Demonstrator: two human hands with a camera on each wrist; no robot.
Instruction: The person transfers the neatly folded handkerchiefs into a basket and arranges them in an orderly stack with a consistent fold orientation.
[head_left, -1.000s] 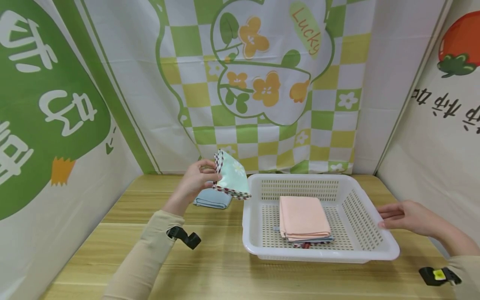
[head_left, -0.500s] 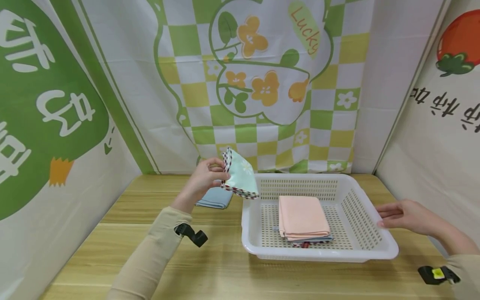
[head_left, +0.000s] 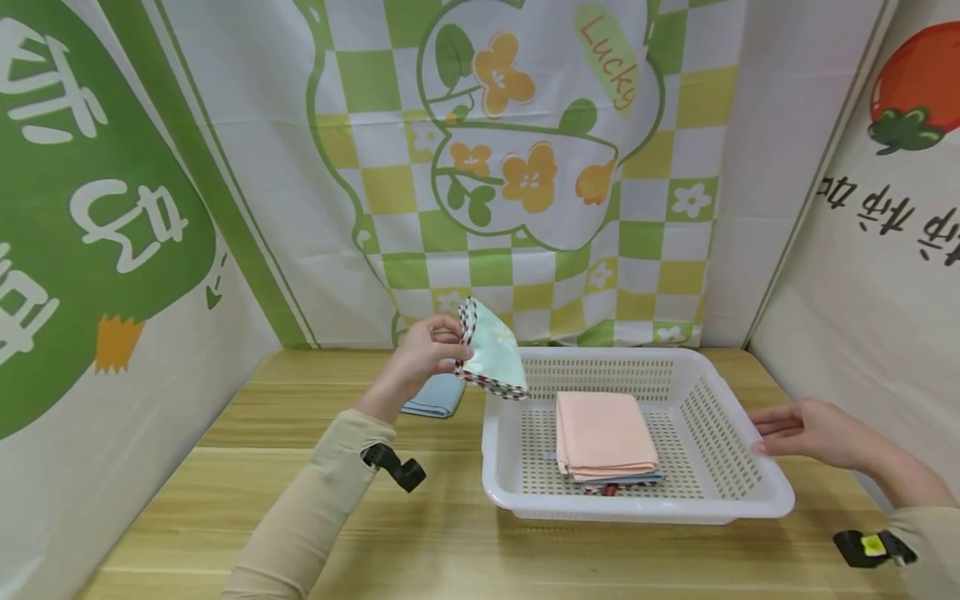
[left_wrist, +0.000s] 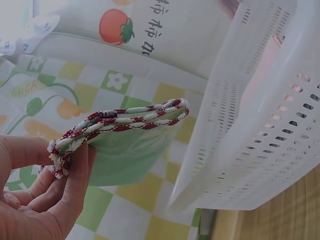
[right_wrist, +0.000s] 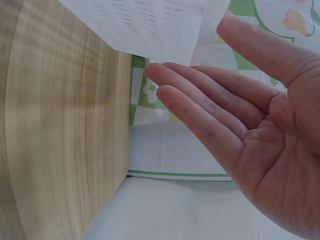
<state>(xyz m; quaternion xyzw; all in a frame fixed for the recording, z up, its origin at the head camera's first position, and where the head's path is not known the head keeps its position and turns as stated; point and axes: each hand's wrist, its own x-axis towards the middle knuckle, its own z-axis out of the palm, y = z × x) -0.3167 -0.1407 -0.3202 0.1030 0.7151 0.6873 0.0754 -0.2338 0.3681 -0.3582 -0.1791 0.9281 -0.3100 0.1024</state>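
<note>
My left hand (head_left: 422, 360) pinches a folded mint-green cloth (head_left: 495, 354) by its edge, raised near the left rim of a white plastic basket (head_left: 637, 508). A red, white and dark braided trim runs along the folded cloth's layers, plain in the left wrist view, where thumb and fingers (left_wrist: 75, 185) clasp one corner. Inside the basket lies a folded pink cloth (head_left: 606, 433) on top of a blue-grey cloth (head_left: 637, 480) and a trimmed one, mostly hidden. At the basket's right side is my right hand (head_left: 817, 433), its fingers nearly straight against or close to the outer rim.
Behind my left hand, a folded light-blue cloth (head_left: 435, 397) lies on the wooden table (head_left: 420, 533), partly hidden. A green-and-white checkered sheet (head_left: 525, 167) hangs at the back. Printed white panels stand to the left and right.
My left hand has carried the mint-green cloth rightward, up to the basket's left rim. More of the light-blue cloth is now hidden behind that hand. The right hand stays by the basket.
</note>
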